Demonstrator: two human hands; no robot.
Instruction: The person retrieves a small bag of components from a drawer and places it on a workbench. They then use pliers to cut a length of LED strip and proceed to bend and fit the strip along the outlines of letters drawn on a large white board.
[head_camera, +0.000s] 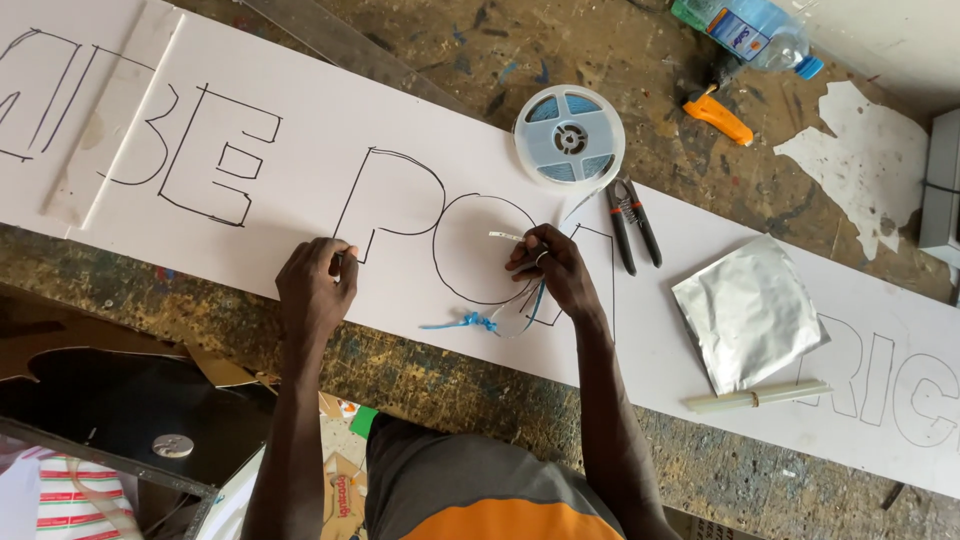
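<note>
A long white board (400, 290) with outlined black letters lies across the paint-stained workbench. My left hand (315, 285) presses on the board at the foot of one letter, fingers curled, pinching the end of a thin strip. My right hand (555, 275) grips the same thin, flexible strip (507, 237) over a round letter. Its blue-wired tail (465, 322) loops below toward the board's near edge.
A white reel of strip (569, 136) sits at the board's far edge. Black pliers (632, 222) lie beside it. A silver foil pouch (748, 312) and pale sticks (757, 397) rest to the right. An orange knife (718, 115) and a plastic bottle (755, 30) are farther back.
</note>
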